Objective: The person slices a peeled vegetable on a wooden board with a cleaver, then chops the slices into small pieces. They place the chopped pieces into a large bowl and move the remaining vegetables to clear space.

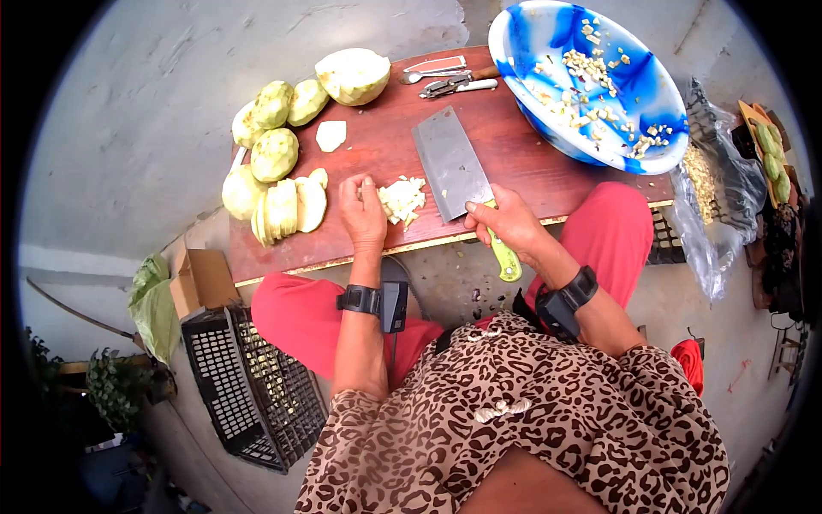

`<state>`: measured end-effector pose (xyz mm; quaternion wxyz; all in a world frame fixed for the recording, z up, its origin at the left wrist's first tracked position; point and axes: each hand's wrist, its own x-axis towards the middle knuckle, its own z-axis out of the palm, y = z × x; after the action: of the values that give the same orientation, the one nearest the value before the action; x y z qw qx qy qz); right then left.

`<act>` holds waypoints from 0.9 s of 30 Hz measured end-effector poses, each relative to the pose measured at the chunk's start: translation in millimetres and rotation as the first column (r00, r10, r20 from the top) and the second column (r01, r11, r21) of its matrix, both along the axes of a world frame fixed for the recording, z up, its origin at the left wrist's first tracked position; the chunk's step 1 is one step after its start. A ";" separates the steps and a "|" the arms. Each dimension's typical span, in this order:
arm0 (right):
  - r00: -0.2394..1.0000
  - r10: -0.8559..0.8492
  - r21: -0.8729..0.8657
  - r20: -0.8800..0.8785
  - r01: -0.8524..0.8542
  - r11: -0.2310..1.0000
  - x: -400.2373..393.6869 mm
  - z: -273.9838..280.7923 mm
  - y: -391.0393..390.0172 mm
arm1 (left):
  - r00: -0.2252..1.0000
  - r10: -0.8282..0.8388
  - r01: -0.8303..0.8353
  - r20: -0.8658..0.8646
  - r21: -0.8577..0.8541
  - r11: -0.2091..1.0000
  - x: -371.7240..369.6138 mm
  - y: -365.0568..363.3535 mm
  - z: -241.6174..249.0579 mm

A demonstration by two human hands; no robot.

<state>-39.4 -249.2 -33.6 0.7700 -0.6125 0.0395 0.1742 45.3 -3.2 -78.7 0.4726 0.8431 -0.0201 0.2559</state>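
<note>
The right hand (509,224) grips the green handle of a broad cleaver (454,171), a heavy, stiff blade best held close behind the steel, lying flat on the red board (531,163) beside the small, moist, slippery diced pieces (401,199) that the left hand (363,214) gathers with curled fingers

Floor: grey concrete (154,111), worn and stained, in daylight.
Crate: black plastic crate (248,385) lying on the floor, lower left.
Box: cardboard box (201,283) beside the crate.
Plants: potted greenery (111,390) at far left.
</note>
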 end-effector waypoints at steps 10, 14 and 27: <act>1.000 0.021 -0.132 -0.001 -0.021 0.991 -15.5 -3.3 -12.1 | 0.992 -0.113 0.086 0.058 0.345 0.934 -11.1 -6.7 0.7; 0.999 0.037 -0.151 0.020 -0.034 0.988 -18.4 -8.6 -11.0 | 0.989 -0.112 0.056 0.097 0.454 0.889 -12.5 -9.3 0.4; 0.993 0.112 -0.062 0.031 -0.110 0.992 -13.7 -37.0 31.9 | 0.992 -0.095 0.038 0.086 0.509 0.860 -23.3 -30.4 -0.1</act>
<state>-53.1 -217.3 -70.7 0.7408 -0.6397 -0.0029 0.2049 22.0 -33.6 -78.7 0.2413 0.9213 -0.1411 0.2704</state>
